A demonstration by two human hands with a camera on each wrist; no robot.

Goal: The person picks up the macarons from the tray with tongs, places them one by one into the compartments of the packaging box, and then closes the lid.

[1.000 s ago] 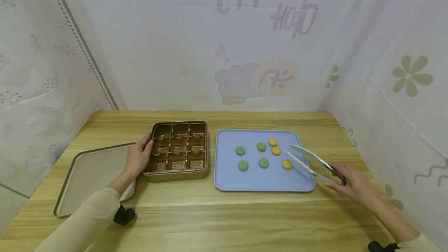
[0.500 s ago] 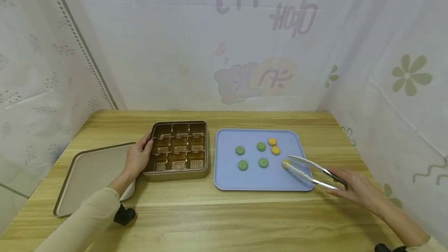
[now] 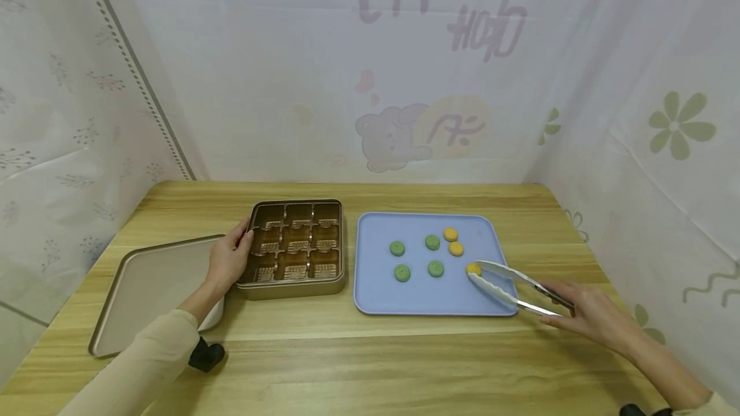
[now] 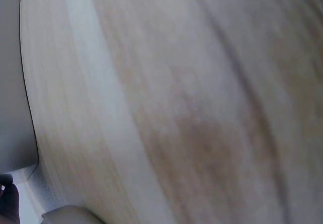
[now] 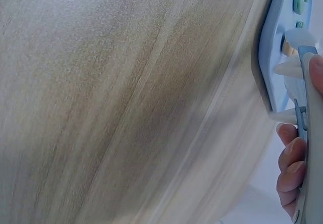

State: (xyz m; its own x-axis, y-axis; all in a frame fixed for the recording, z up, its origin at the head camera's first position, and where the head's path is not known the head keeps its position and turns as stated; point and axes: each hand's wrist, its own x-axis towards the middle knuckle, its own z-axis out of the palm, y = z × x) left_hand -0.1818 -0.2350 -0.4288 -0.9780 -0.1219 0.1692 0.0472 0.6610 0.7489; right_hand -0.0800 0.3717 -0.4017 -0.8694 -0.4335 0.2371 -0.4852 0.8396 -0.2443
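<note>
My right hand grips metal tongs with pale scalloped tips. The tips stand on either side of a yellow macaron on a blue tray; whether both touch it I cannot tell. In the right wrist view, curled fingers wrap the tongs' handle. My left hand holds the left side of a square gold tin, its thumb at the rim. Inside the tin is a brown insert with several unfilled compartments. The left wrist view shows mostly blurred tabletop.
Several green macarons and two more yellow macarons lie on the blue tray. A gold lid rests on the wooden table at the left, partly under my left forearm. Printed cloth hangs behind the table and at both sides.
The tongs have moved slightly left and down, and their tips have drawn closer together around the front yellow macaron. My left hand and the tin have stayed in place.
</note>
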